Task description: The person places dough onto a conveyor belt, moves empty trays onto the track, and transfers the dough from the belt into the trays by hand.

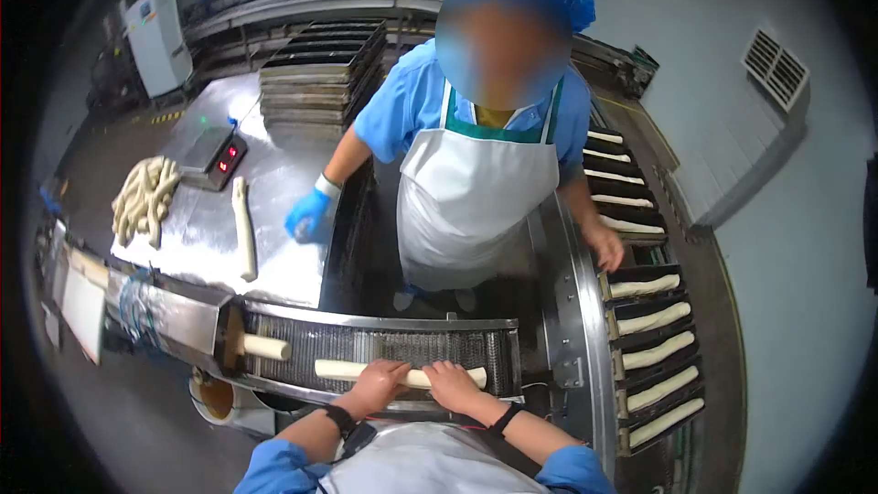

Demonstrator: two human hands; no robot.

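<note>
A long pale dough log (340, 370) lies lengthwise on the mesh conveyor belt (347, 346) in front of me. My left hand (377, 386) grips it near the middle, fingers curled over its top. Just to the right, my right hand (455, 388) has its fingers closed over the same log, close to the log's right end. The undersides of both hands are hidden. A second dough log (266, 347) sticks out of the metal housing (183, 316) at the belt's left end.
Across the belt stands a co-worker with a blue-gloved hand (308, 216) by the steel table (274, 256). That table holds a dough pile (146, 197), a single dough strip (242, 229), a scale (212, 159) and stacked trays (315, 82). Dough-filled baking pans (655, 348) line the right side.
</note>
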